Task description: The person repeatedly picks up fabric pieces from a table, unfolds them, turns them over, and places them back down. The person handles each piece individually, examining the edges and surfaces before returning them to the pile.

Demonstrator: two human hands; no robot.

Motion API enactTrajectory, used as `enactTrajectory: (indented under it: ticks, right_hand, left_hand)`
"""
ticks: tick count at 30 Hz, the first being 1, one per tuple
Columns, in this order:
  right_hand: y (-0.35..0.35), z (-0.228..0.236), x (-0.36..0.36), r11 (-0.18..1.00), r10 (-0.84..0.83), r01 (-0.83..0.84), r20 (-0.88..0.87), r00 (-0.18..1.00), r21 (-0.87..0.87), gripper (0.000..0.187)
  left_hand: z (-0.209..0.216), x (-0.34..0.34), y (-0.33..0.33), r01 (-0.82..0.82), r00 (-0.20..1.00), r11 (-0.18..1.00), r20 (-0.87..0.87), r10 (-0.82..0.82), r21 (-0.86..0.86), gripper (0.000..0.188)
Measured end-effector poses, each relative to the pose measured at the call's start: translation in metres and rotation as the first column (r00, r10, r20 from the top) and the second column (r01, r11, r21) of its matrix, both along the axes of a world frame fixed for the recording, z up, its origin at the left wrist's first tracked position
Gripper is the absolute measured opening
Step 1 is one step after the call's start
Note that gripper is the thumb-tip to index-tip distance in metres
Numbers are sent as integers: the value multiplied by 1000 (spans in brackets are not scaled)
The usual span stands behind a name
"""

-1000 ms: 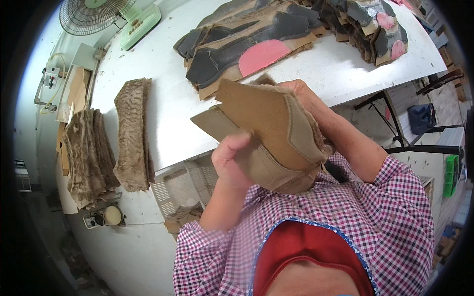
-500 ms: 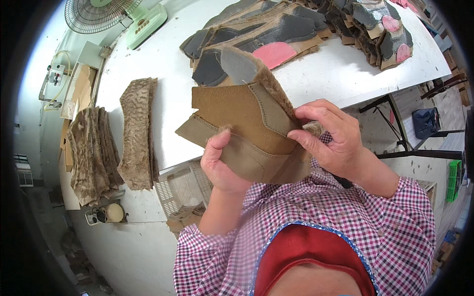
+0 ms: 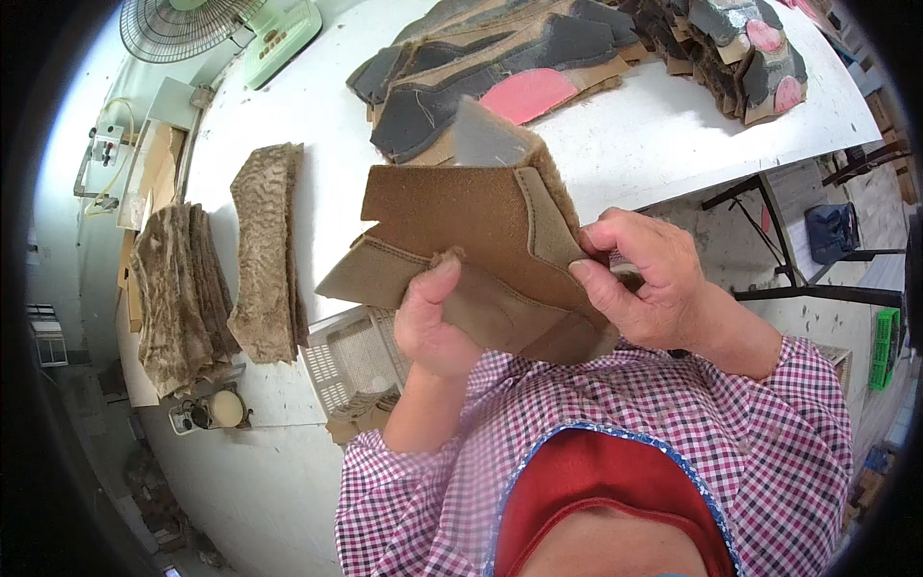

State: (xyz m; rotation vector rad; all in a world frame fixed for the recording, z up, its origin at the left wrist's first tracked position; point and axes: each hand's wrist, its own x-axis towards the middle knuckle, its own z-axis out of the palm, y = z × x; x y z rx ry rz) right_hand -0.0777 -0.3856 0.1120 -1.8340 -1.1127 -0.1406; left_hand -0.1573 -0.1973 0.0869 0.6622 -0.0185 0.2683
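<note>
Before my chest I hold a brown boot upper point(image 3: 442, 202), with tan panels stitched along its lower edge and right side. Fleece lining point(image 3: 556, 188) shows at its right edge, and a grey stiffener patch point(image 3: 488, 137) sticks up behind it. My left hand point(image 3: 437, 322) is closed on the lower left part, thumb on the front and fingers hidden behind. With thumb and bent fingers, my right hand point(image 3: 649, 274) pinches the right edge, where the lining meets the tan panel. A small tuft of fluff lies by my left thumb.
On the white table point(image 3: 336, 115) lie piled dark-grey and tan pieces point(image 3: 510, 77) with a pink patch, and another stack point(image 3: 740, 58) at far right. Fleece pieces point(image 3: 264, 250) and a fleece stack point(image 3: 178, 298) lie left. A fan point(image 3: 183, 24) stands far left; a plastic basket point(image 3: 351, 361) sits below the edge.
The upper has tilted, its left tip moving left and down and its grey patch shifting right. My right fingers have drawn closer together on its edge. My left hand keeps its hold.
</note>
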Motion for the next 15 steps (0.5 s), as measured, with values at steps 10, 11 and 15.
enactTrajectory:
  ticks: [10, 11, 15]
  right_hand:
    - [9, -3, 0, 990, -131, 127, 54, 990, 63, 17]
    - [9, -1, 2, 992, -121, 118, 60, 991, 46, 18]
    - [4, 2, 1, 998, -48, 49, -26, 999, 37, 18]
  left_hand:
    - [-6, 0, -4, -29, 994, 970, -100, 55, 241, 47]
    - [-6, 0, -3, 1, 993, 978, -116, 23, 208, 47]
    - [-3, -2, -5, 65, 986, 980, -165, -34, 189, 48]
